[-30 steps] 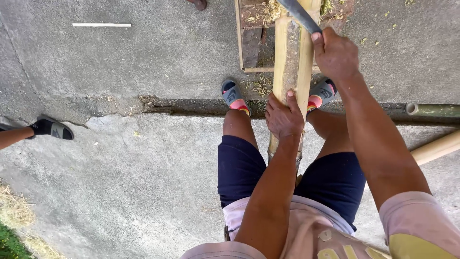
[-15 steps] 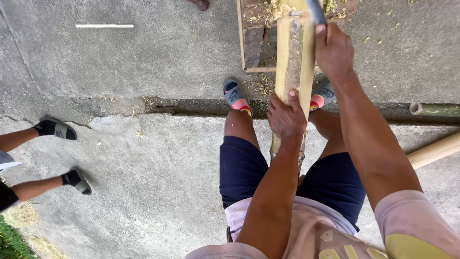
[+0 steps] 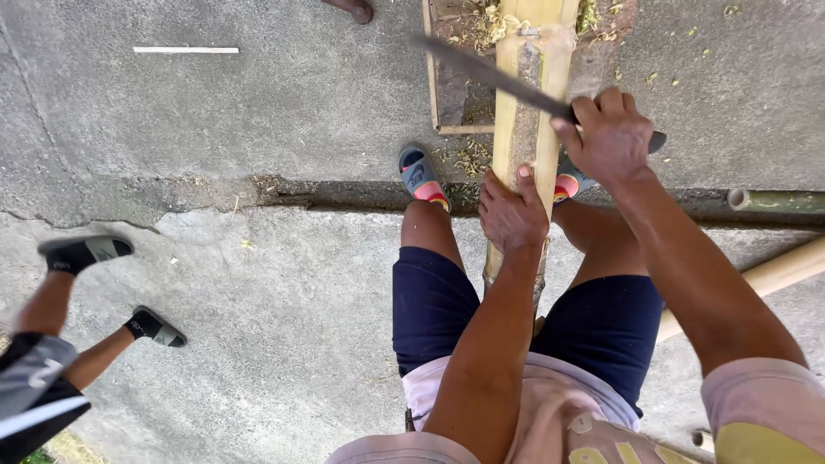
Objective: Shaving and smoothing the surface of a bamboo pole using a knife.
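Outdoor grey concrete ground [image 3: 258, 129] with a crack. A bamboo pole [image 3: 533, 94] runs from 6 to 12 o'clock between the knees. The left hand [image 3: 511, 210] grips it low; the right hand [image 3: 610, 133], higher, holds a long blade [image 3: 490, 73] lying across it toward 10 o'clock.

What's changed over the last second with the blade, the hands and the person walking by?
The right hand swung the long blade down leftwards across the bamboo pole. The passer-by's legs stepped further in. The left hand still grips the pole.
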